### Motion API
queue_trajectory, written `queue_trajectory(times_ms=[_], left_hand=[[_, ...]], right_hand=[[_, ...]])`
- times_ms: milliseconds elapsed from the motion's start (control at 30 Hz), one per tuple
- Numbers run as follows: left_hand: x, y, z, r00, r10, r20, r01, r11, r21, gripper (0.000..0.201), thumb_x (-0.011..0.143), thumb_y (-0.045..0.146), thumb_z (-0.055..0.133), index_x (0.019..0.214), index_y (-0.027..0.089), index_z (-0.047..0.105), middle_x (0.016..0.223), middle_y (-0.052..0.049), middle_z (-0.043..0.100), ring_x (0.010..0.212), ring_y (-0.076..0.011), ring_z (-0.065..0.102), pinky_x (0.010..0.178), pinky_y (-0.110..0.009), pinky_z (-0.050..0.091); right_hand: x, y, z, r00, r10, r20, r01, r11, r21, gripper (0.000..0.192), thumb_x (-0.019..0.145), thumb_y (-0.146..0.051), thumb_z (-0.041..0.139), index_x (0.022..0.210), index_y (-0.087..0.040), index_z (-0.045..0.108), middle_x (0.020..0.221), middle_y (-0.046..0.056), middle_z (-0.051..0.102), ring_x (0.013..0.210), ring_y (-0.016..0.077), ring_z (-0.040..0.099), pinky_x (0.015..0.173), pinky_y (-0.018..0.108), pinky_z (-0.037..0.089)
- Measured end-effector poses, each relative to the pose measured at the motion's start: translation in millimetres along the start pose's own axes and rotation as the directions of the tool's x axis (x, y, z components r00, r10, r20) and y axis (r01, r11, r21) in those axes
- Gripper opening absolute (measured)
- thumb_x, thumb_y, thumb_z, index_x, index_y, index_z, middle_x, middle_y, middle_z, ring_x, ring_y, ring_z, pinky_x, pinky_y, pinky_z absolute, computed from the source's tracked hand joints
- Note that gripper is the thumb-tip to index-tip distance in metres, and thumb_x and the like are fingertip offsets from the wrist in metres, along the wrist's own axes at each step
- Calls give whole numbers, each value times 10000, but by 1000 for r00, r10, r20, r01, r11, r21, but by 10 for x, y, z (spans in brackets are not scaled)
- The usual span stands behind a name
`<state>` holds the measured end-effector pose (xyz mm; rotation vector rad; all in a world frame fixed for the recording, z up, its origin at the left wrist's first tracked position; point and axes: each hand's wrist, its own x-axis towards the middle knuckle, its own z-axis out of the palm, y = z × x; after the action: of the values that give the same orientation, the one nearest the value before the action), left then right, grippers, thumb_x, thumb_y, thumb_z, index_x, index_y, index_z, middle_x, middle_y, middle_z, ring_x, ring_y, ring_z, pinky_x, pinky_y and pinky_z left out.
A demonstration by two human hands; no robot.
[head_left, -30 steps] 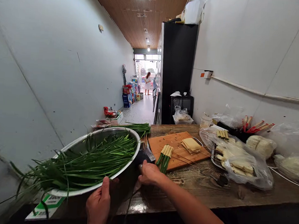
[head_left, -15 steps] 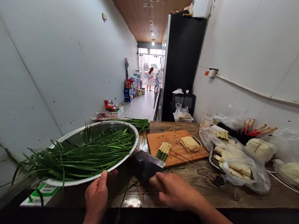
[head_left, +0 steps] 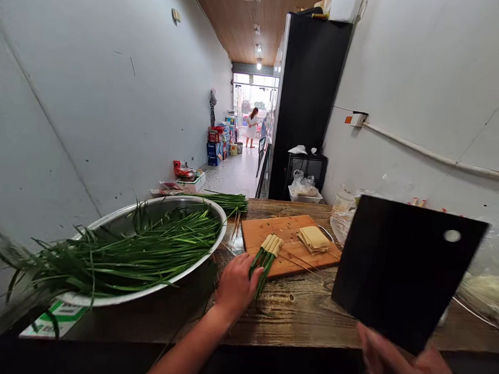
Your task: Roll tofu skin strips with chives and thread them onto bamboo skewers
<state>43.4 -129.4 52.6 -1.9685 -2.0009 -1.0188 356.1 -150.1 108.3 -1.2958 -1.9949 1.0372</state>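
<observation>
Black metal stands nearest: the cleaver [head_left: 401, 271], raised with its flat face toward me and held by the right hand [head_left: 422, 367], which appears closed around the handle, itself hidden from my view. Its long axis runs upward from that hand with a slight lean to the right, the holed end uppermost. The left hand [head_left: 236, 283] lies at the green tails of the wrapped rolls [head_left: 273, 245], thumb apart from the curled fingers; I cannot tell whether it grips them. The rolls sit side by side on the near left part of the cutting board [head_left: 268, 225], tails reaching past its edge toward me, wrapped ends pointing away and slightly right; thin sticks [head_left: 301, 263] extend rightward across the board. On progress, I judge one small batch wrapped and skewered. Not yet worked, by my estimate, are the loose greens [head_left: 155, 254] heaped in the metal bowl [head_left: 222, 230] at left and the stack of pale sheets [head_left: 313, 239] farther back on the board. Beyond the bowl I record another bunch of greens [head_left: 227, 201].
</observation>
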Motion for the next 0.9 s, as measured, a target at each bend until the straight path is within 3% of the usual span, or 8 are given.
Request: queue_trajectory(times_ms=[67, 167, 267, 400, 567, 900], left_hand=[[223, 69, 212, 997, -44, 61, 40, 997, 64, 278, 818, 301, 553, 1038, 133, 583, 1151, -137, 592, 1076, -246, 549, 930, -388, 437], [373, 63, 441, 989, -82, 121, 70, 993, 95, 289, 793, 253, 589, 1045, 111, 575, 1192, -154, 565, 1122, -249, 523, 966, -385, 413], [379, -34, 552, 980, -73, 183, 62, 996, 63, 174, 806, 214, 562, 956, 139, 612, 1158, -122, 596, 1087, -233, 553, 941, -358, 438], [345, -135, 618, 986, -64, 156, 60, 998, 31, 202, 838, 227, 513, 997, 166, 623, 1203, -104, 579, 1076, -220, 567, 932, -350, 454], [339, -116, 640, 985, -64, 161, 65, 998, -2, 250, 848, 215, 493, 1046, 141, 628, 1155, -122, 610, 1030, -219, 595, 914, -357, 474], [333, -64, 595, 976, -95, 198, 98, 995, -8, 256, 856, 207, 471, 1040, 125, 628, 1165, -114, 606, 1033, -223, 584, 910, -347, 464]], right_hand=[[286, -117, 107, 991, 30, -134, -26, 999, 36, 526, 832, -632, 274, 642, -237, 564, 552, 63, 571, 547, 202, 568, 646, 355, 470], [786, -209, 196, 991, -54, -125, 30, 982, -187, 435, 856, -557, 341, 705, -208, 552, 606, 43, 609, 569, 189, 585, 597, 302, 459], [1234, -235, 299, 987, -161, -13, 132, 853, -505, 248, 886, -348, 401, 865, -168, 570, 814, 86, 661, 764, 208, 626, 671, 284, 437], [1612, -288, 447, 986, -95, 139, 166, 699, -696, 194, 879, -282, 457, 943, -138, 570, 904, 125, 658, 850, 225, 626, 697, 271, 407], [1772, -314, 500, 964, -96, 248, 245, 677, -694, 203, 884, -276, 453, 985, -162, 587, 935, 110, 661, 875, 226, 624, 686, 263, 388], [1814, -316, 453, 955, -91, 282, 264, 694, -670, 224, 876, -269, 462, 1013, -173, 612, 954, 93, 677, 879, 212, 626, 679, 250, 384]])
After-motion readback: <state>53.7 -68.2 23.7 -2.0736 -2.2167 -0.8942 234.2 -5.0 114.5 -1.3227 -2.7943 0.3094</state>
